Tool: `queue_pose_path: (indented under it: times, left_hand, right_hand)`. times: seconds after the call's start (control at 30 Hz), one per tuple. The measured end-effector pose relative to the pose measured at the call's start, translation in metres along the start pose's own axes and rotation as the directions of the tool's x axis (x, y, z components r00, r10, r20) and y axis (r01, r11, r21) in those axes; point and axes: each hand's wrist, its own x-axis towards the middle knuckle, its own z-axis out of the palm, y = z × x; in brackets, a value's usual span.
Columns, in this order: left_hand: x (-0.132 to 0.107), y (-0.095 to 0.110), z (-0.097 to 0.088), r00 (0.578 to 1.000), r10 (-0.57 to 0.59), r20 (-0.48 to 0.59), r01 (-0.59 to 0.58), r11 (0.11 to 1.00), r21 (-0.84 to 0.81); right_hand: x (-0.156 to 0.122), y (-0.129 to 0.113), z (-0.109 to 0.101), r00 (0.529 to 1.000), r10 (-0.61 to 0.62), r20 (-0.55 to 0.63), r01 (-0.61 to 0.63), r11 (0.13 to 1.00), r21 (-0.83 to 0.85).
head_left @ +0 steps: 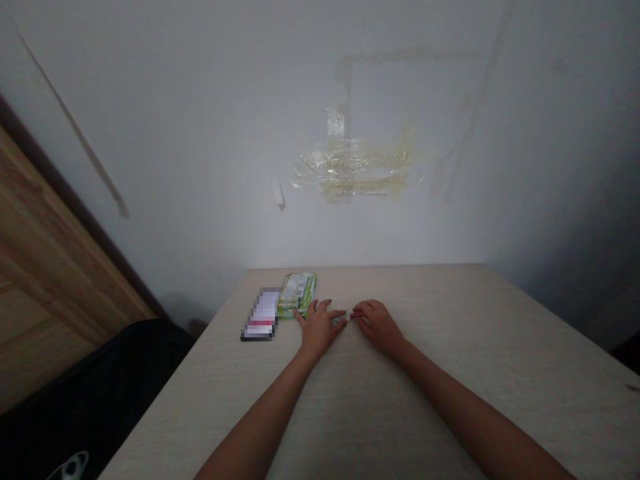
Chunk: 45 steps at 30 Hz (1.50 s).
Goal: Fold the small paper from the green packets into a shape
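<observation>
Above the table, my left hand (319, 328) has its thumb and index finger pinched at a small white thing (349, 318), too tiny to identify. Its other fingers spread outward, the outermost at the lower edge of a green-and-white plastic packet (299, 290). From the other side, my right hand (379, 325) closes its fingertips at the same small white thing, its fingers curled together. Between the hands only a narrow gap shows, and the fingertips partly cover what they hold. The packet lies flat, its right corner partly behind my left hand.
A phone (261, 317) with a blurred-out screen lies left of the packet, touching or nearly touching it. The pale wood table (450, 293) meets a white wall (200, 133) bearing peeling clear tape (357, 167). At left are a dark bag-like item (110, 373) and a wooden panel (45, 253).
</observation>
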Motion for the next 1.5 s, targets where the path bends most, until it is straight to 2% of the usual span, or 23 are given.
queue_pose_path:
  times: [0.4, 0.63, 1.0, 1.3, 1.5]
  left_hand:
    - [0.0004, -0.0008, -0.0004, 0.999, -0.003, 0.035, 0.003, 1.000, -0.011]
    - [0.0014, -0.0033, 0.0040, 1.000, -0.008, 0.003, 0.008, 1.000, 0.009]
    - [0.0004, -0.0021, 0.0043, 1.000, 0.006, 0.008, -0.006, 1.000, -0.009]
    - [0.0005, -0.0023, 0.0032, 1.000, -0.018, 0.024, 0.018, 1.000, -0.014]
    - [0.0008, -0.0028, 0.0034, 1.000, 0.002, 0.016, -0.001, 1.000, -0.004]
  right_hand:
    - [0.0060, -0.0029, 0.0039, 0.999, 0.036, -0.014, -0.038, 0.980, -0.193]
    - [0.0027, -0.0022, 0.0066, 0.998, -0.066, -0.011, 0.063, 0.988, -0.142]
    - [0.0045, -0.0050, 0.0071, 1.000, 0.029, -0.009, -0.031, 0.974, -0.226]
    - [0.0014, -0.0055, 0.0043, 0.996, -0.083, 0.023, 0.086, 0.987, -0.133]
    - [0.0017, -0.0041, 0.0079, 1.000, 0.001, -0.006, -0.002, 0.988, -0.152]
